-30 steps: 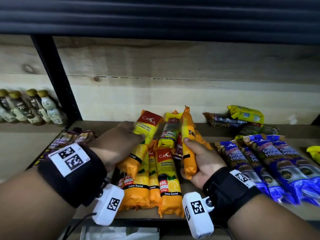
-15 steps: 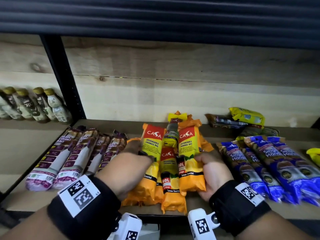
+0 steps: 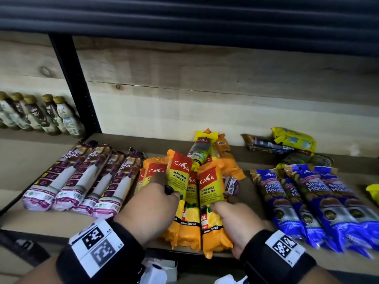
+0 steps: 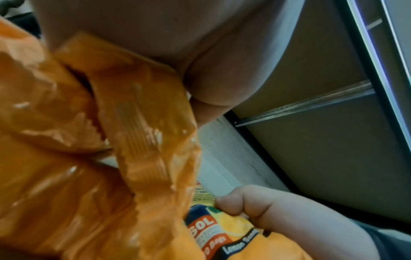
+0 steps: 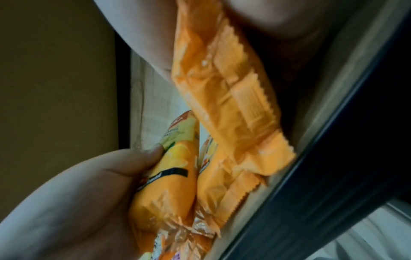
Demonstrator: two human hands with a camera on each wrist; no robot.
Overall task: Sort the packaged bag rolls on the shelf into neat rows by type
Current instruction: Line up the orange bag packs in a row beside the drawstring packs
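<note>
Several orange CASA garbage-bag packs (image 3: 189, 224) lie bunched at the middle of the wooden shelf (image 3: 51, 224). My left hand (image 3: 170, 193) grips one orange pack (image 3: 179, 177) by its left edge, its top tilted up over the pile. My right hand (image 3: 221, 206) grips another orange pack (image 3: 210, 189) just to the right, thumb across its front. In the left wrist view the held pack's crimped end (image 4: 144, 123) hangs under my palm. The right wrist view shows the right-hand pack (image 5: 222, 91) the same way. More orange and yellow-topped packs (image 3: 202, 148) lie behind.
A row of purple-and-white draw-string rolls (image 3: 71, 181) lies at the left, and blue single-handle packs (image 3: 320, 201) lie at the right. Yellow and dark packs (image 3: 293, 139) sit at the back right. Bottles (image 3: 41, 113) stand beyond the black upright (image 3: 75, 85).
Both hands have drawn their orange packs down toward the shelf's front edge. The right-hand pack has turned from edge-on to label up beside the others.
</note>
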